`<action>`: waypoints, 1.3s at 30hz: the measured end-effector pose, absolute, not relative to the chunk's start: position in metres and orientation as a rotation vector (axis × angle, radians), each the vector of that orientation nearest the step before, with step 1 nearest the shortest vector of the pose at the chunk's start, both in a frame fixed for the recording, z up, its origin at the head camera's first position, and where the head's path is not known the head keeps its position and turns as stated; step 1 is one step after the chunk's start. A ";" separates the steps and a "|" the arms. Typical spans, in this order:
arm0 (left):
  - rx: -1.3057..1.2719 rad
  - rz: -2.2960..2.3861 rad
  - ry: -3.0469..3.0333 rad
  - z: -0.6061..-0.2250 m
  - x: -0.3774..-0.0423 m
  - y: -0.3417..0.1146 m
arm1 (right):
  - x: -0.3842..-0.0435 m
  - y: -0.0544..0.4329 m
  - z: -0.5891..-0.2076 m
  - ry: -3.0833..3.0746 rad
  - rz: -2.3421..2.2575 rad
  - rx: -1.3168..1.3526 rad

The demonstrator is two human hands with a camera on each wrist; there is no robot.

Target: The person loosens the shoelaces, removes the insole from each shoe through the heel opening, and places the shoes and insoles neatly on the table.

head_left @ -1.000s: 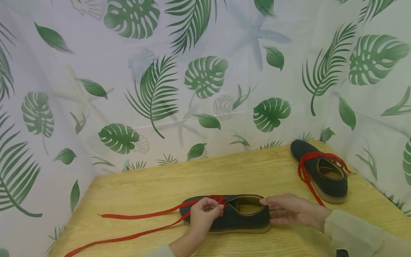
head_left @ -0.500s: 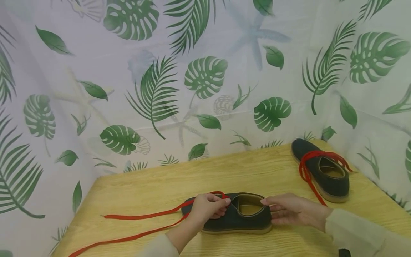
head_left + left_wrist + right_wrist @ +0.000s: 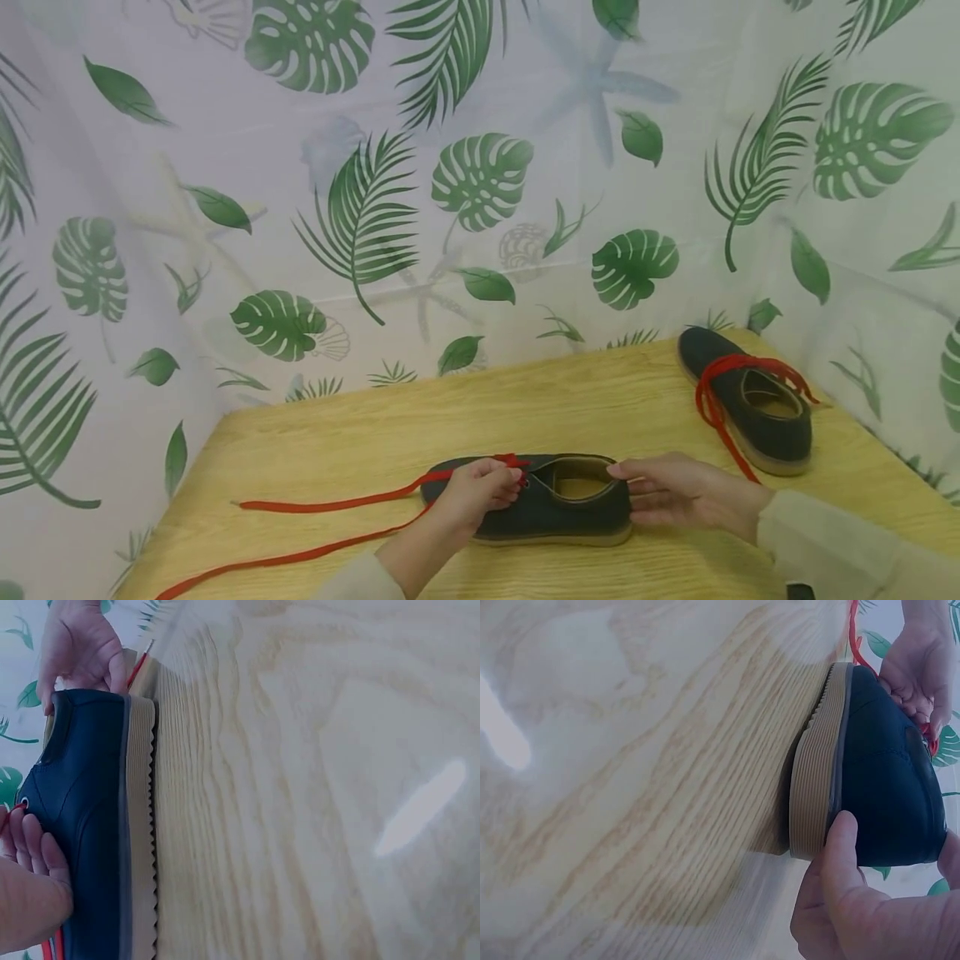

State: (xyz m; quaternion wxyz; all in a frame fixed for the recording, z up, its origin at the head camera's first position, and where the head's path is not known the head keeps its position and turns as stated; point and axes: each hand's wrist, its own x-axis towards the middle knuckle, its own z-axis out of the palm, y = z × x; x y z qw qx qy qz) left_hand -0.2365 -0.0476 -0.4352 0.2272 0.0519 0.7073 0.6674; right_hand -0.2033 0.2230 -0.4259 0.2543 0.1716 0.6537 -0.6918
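Note:
A dark blue shoe [image 3: 555, 527] with a tan ridged sole lies on the table, its toe to the left. My left hand [image 3: 472, 496] is over the lacing and pinches the red shoelace [image 3: 330, 503] beside the top eyelets; in the left wrist view a bit of lace [image 3: 16, 808] runs from an eyelet to the fingertips. Two long lace ends trail left past the toe. My right hand [image 3: 693, 493] holds the heel, thumb at the collar rim and fingers against the back, as the right wrist view of the shoe [image 3: 889, 780] also shows. The left hand hides much of the lacing.
A second dark blue shoe [image 3: 780, 437] with red laces [image 3: 738, 362] stands at the back right of the wooden table [image 3: 360, 433]. Behind and beside the table hangs a white leaf-print cloth [image 3: 450, 333].
My left hand first shifted right along the lacing, then came back a little left, while the red lace near the top eyelets changed shape. The right hand stays at the heel.

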 end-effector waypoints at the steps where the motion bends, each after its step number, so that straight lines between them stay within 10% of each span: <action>1: 0.134 1.858 1.925 -0.436 -0.236 -0.048 | -0.203 0.222 -0.425 1.774 -1.885 0.464; 22: 0.130 1.830 2.250 -0.435 -0.222 -0.030 | -0.203 0.220 -0.425 1.795 -1.879 0.476; 39: 0.001 2.331 1.287 -0.426 -0.233 -0.053 | -0.205 0.219 -0.424 1.852 -1.909 0.457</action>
